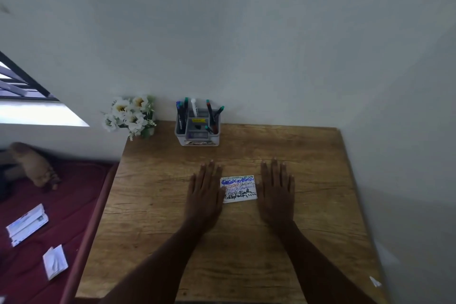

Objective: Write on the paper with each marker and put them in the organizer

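- A pale wall point(246, 32) filled the far half of the view, with a barred window point(22, 86) at the far left.
- A wooden table point(172, 242) stood against that wall and took up most of the near half.
- To the left of the table lay a dark red mat point(49, 217), carrying two white paper items point(27, 224) and, further back, a brown shape too blurred to identify.
- The left hand point(204, 195) lay flat, palm down, on the table with its fingers straight and close together, holding nothing; its thumb edge touched or overlapped the left edge of the paper.
- The right hand point(277, 192) lay flat in the same way just right of the paper, fingers extended and slightly spread, empty.
- A bunch of white artificial flowers point(129, 113) sat at the far left corner of the table.
- The grey organizer point(197, 139) stood at the far edge of the table, centre-left, close to the wall.
- The paper point(238, 189) lay between the two hands, covered with lines of blue, red, green and black writing.
- The markers point(212, 116) stood upright or leaning in the organizer's compartments: several at the left, a white one at the back centre, others at the right.
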A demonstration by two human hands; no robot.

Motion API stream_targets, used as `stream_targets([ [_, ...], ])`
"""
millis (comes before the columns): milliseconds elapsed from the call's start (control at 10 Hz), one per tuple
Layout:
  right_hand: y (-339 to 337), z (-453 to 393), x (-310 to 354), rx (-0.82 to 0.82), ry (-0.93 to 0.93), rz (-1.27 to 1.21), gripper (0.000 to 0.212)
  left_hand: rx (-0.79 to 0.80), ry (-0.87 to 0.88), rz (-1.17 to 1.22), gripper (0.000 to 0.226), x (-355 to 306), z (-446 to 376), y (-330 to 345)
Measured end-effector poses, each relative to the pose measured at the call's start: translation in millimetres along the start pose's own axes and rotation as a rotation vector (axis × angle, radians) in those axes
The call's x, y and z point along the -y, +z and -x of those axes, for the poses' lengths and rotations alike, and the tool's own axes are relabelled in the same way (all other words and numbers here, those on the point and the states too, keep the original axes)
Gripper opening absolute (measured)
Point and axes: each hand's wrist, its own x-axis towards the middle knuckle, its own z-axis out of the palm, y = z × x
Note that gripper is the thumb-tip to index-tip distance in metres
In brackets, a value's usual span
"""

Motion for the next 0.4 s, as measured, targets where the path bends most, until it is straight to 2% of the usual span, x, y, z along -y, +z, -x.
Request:
stream_targets([
  [100, 0, 1, 2, 0.023, 0.000, 0.003, 0.066, 0.018, 0.002, 0.007, 0.064, 2, 2, -1],
  [300, -12, 0, 16, 0.049, 0.035, -0.056, 0.069, 0.030, 0.065, 0.169, 0.067, 20, 2, -9],
  [400, -12, 8, 50, -0.007, -0.024, -0.052, 0.071, 0.008, 0.042, 0.123, 0.071, 53, 14, -25],
])
